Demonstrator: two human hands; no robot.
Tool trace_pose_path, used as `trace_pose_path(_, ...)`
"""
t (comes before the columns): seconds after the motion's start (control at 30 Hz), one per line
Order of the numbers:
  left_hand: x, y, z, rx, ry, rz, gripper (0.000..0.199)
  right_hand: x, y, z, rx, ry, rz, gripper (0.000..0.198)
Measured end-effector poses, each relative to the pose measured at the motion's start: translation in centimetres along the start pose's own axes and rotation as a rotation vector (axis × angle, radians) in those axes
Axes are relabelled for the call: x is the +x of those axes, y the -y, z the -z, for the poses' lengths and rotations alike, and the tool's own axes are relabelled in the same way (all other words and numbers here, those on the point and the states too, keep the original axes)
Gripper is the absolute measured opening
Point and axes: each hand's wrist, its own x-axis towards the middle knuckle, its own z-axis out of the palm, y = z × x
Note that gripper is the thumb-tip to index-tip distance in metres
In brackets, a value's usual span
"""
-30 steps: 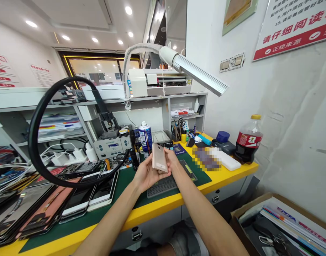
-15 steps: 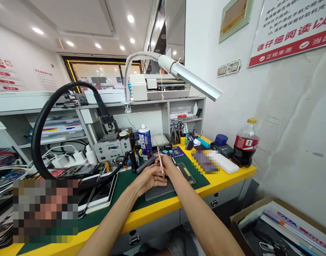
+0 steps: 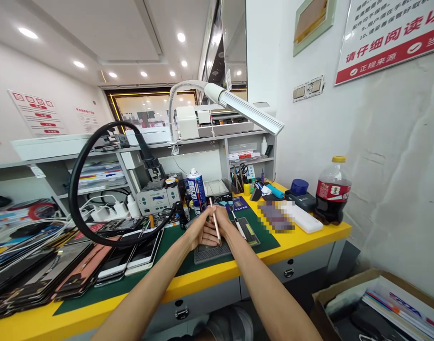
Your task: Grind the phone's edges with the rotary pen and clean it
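Note:
Between both hands is a thin pinkish-gold phone (image 3: 215, 220), tilted and seen almost edge-on. My left hand (image 3: 202, 232) is on its left side, with thumb and fingers curled against it. My right hand (image 3: 222, 219) grips it from the right, most of its fingers hidden behind the wrist. Beneath them lies a grey perforated mat (image 3: 212, 254) on the green work mat (image 3: 270, 239). A white-handled brush (image 3: 239, 226) rests just right of my right hand. Behind the hands stands a blue spray can (image 3: 196, 192).
Stacked phones and parts (image 3: 85, 270) cover the left side, beneath a looping black hose (image 3: 73, 194). A lamp (image 3: 252, 111) hangs overhead. At the right are a white case (image 3: 305, 218) and a cola bottle (image 3: 332, 192). A cardboard box (image 3: 323, 303) stands below.
My view has swung slightly left. The phone has turned a little in my hands and shows more edge-on. My left fingers have shifted along it.

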Motion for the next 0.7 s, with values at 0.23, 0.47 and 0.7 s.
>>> trace_pose_path(0.23,0.1,-2.2,0.5,0.06,0.001,0.067,0.038,0.0,0.2,-0.1,-0.026,-0.07,-0.02,0.033)
trace_pose_path(0.47,0.3,-3.8,0.1,0.11,0.023,0.077,0.038,-0.1,0.6,-0.2,-0.078,-0.104,0.035,0.033)
trace_pose_path(0.7,-0.7,-2.3,0.7,0.128,0.132,-0.138,0.035,-0.3,1.2,-0.8,-0.097,-0.091,0.155,0.034)
